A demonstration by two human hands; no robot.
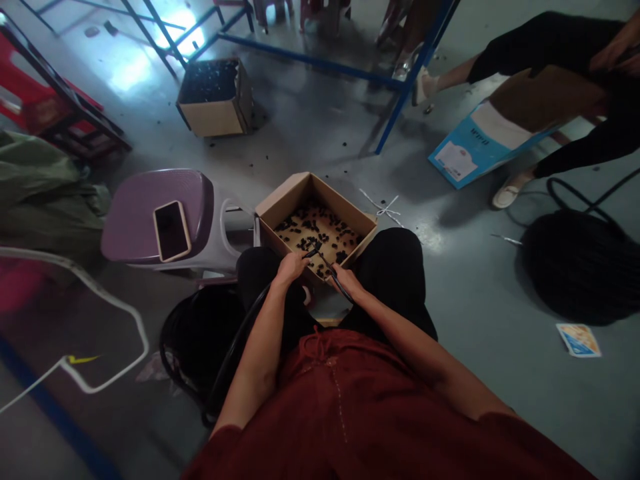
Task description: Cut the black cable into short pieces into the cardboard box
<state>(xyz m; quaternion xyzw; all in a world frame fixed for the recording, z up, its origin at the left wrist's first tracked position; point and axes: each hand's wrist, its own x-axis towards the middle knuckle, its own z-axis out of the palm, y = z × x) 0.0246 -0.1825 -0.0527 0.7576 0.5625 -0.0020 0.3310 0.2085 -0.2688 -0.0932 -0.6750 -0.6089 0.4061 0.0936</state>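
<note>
Over an open cardboard box (pixel 345 200), my left hand (pixel 293 268) is closed around the end of a black cord (pixel 253 312). The cord runs back past my left forearm to a dark coil (pixel 200 333) on the floor at my left. My right hand (pixel 347 280) grips dark-handled scissors (pixel 327 265), whose blades point toward the cord's end by my left fingers. Whether the blades touch the cord is too small to tell. Many short black pieces (pixel 341 256) lie scattered on the box's bottom. The box stands between my knees.
A phone (pixel 171 231) lies on a purple stool (pixel 130 220) at left. Another box (pixel 213 119) with black contents stands farther off. At right are a blue carton (pixel 470 147), a seated person's legs (pixel 530 50) and a big black coil (pixel 580 267). A blue metal frame (pixel 320 61) crosses the back.
</note>
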